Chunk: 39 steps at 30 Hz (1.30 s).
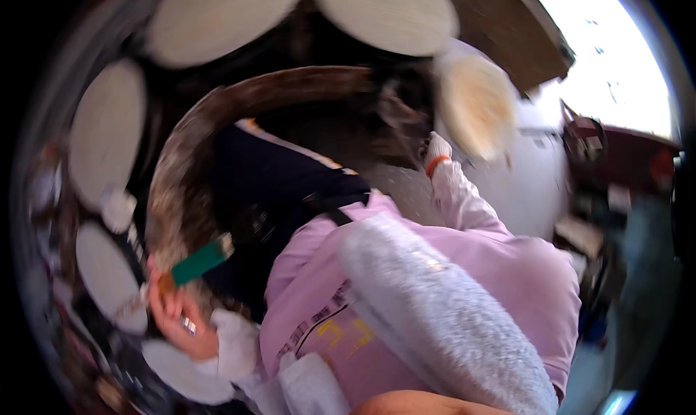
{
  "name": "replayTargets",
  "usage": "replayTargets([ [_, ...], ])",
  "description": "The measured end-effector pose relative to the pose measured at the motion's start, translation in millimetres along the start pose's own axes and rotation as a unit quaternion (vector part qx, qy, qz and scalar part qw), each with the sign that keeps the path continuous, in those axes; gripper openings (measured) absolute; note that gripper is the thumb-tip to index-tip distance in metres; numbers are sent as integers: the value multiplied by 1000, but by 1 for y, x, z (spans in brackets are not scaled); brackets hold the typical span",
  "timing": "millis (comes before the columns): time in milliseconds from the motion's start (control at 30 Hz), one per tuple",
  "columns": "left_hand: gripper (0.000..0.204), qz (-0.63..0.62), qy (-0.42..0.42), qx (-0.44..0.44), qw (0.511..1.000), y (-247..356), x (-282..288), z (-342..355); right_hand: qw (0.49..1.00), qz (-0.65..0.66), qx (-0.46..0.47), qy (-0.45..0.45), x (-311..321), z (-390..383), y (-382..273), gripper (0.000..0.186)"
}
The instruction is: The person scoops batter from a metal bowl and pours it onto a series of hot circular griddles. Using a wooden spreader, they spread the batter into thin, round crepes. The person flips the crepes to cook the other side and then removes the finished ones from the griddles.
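My left hand is bare, wears a ring and is closed around the orange-brown end of a tool with a flat green head. It is held over the brown curved rim, close to a pale round disc. A white knit glove with an orange cuff covers my right hand, which is stretched forward. Beside it lies a round, flat, pancake-like piece, browned in the middle. Motion blur hides whether the gloved fingers hold anything. Dark, blurred material is just left of that glove.
More pale round discs stand in a ring outside the rim. A brown board is at the upper right. Farther right are a dark red container and stacked items. A grey fluffy towel lies across my pink shirt.
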<state>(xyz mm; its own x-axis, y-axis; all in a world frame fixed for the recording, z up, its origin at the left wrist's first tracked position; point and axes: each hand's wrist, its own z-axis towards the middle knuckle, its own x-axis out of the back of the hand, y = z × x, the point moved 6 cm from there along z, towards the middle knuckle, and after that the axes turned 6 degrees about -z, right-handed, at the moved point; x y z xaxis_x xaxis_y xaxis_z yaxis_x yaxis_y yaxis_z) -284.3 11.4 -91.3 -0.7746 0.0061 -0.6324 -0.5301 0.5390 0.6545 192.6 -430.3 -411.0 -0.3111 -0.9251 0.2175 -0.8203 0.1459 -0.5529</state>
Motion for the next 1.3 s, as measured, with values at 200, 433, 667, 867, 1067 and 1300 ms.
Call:
replayTargets([
  [200, 32, -45, 170, -43, 984, 1, 34, -66, 653, -426, 137, -611, -254, -343, 131, 27],
  [433, 45, -79, 343, -232, 907, -46, 96, -162, -84, -438, 252, -859, -175, -598, 240, 57],
  [667, 32, -200, 497, -398, 745, -119, 133, -261, -376, -484, 243, -752, -49, -598, 331, 68],
  [867, 41, -331, 619, -464, 540, -229, 158, -376, -400, -662, 10, -634, 36, -585, 389, 47],
  [1067, 31, -430, 680, -456, 382, -333, 202, -477, -448, -679, -99, -573, 152, -558, 471, 41],
  [1300, 20, -385, 773, -356, 357, -421, 370, -597, -434, -700, -11, -568, 316, -502, 608, 34],
])
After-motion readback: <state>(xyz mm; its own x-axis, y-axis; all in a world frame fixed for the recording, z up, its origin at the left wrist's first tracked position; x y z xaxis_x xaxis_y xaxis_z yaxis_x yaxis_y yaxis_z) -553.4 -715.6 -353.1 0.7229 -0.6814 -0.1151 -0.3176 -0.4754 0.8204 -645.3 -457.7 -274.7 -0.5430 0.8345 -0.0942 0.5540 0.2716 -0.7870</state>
